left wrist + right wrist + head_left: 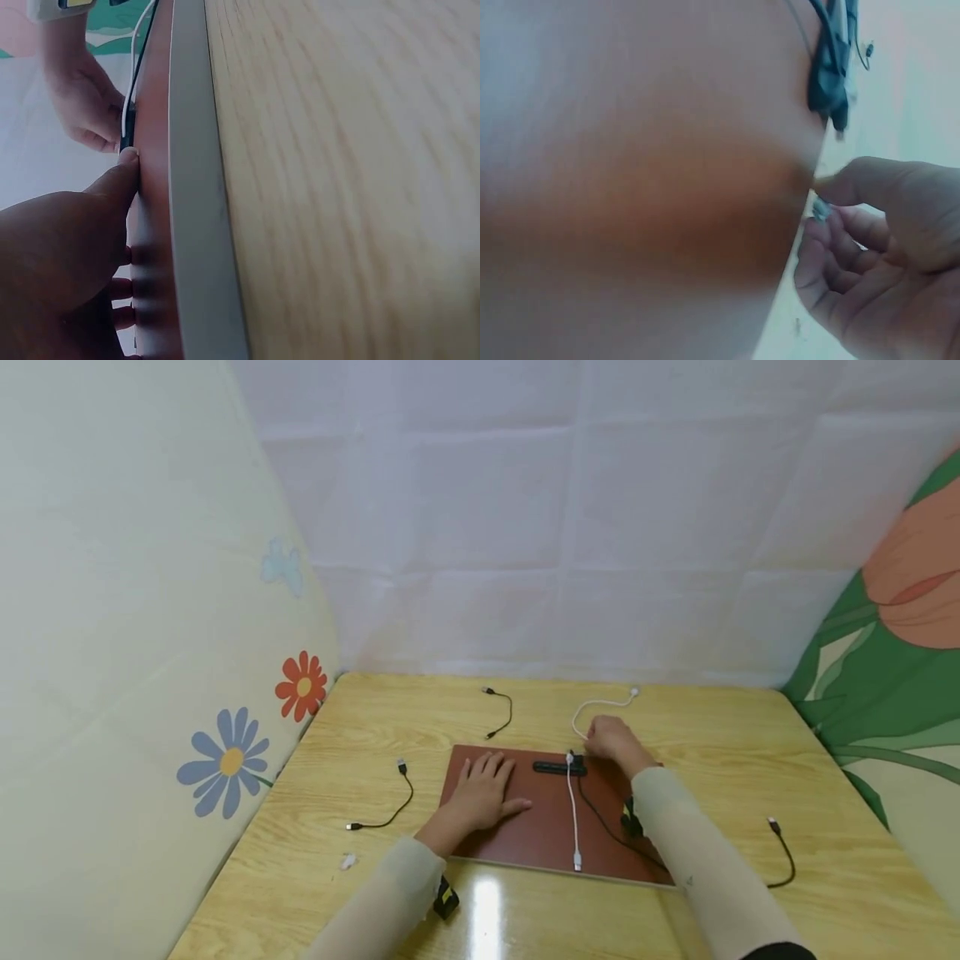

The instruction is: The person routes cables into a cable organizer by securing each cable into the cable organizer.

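Note:
My left hand [480, 797] rests with spread fingers on a reddish-brown board [525, 835]. Beyond the board's far edge, my right hand [617, 743] pinches the near end of a white cable [592, 703]; a small pale tip [821, 208] shows between thumb and fingers in the right wrist view. A black USB hub [551, 768] lies on the board, left of that hand. A second white cable [574, 822] runs from the hub toward the board's front edge. The hub's black cord [607, 828] trails right, passing under the right forearm.
Short black cables lie on the wooden table [300, 902]: one at the back [510, 710], one at left [405, 802], one at right [787, 858]. A small whitish scrap [348, 861] lies near the left forearm. Cloth-covered walls stand behind and at both sides.

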`<state>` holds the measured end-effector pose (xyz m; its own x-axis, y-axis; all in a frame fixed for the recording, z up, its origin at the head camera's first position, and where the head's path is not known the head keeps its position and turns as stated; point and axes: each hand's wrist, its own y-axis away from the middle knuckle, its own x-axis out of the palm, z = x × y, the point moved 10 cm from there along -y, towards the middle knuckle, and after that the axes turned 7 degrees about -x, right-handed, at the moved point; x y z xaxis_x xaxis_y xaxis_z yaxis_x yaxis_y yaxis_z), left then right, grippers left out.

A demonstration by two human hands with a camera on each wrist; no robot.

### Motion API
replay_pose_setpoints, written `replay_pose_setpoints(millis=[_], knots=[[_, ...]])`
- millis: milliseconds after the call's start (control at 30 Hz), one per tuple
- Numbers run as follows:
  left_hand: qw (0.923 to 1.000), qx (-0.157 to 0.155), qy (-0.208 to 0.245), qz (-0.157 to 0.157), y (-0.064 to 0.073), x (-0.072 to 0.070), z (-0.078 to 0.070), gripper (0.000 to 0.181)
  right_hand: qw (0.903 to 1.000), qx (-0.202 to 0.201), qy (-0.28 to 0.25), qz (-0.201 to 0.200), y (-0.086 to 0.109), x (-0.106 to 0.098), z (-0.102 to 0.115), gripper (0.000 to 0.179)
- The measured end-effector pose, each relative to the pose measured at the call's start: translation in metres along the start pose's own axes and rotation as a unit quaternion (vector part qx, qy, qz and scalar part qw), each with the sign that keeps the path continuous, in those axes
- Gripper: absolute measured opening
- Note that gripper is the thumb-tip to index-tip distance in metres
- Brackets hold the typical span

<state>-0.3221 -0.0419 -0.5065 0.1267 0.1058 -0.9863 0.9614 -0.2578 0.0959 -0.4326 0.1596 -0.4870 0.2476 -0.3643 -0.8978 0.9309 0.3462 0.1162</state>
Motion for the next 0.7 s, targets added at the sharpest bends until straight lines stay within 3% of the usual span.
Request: replay_pose_setpoints(millis=[200,433,700], knots=[[1.0000,0.005,-0.002,-0.004,0.005,-0.005,-0.002,0.081,0.9986,-0.028,0.024,0.037,0.008,-0.002,-0.002,0.010],[0.9999,0.002,-0.010,0.007,0.003,0.000,-0.001,0.081,0.9959,-0.018,0.010,0.088,0.015,0.001,-0.005,0.009],[0.9999,0.004,-0.011,0.004,0.004,-0.001,-0.002,0.080,0.9927,-0.018,0.017,0.118,0.020,0.003,-0.005,0.024]])
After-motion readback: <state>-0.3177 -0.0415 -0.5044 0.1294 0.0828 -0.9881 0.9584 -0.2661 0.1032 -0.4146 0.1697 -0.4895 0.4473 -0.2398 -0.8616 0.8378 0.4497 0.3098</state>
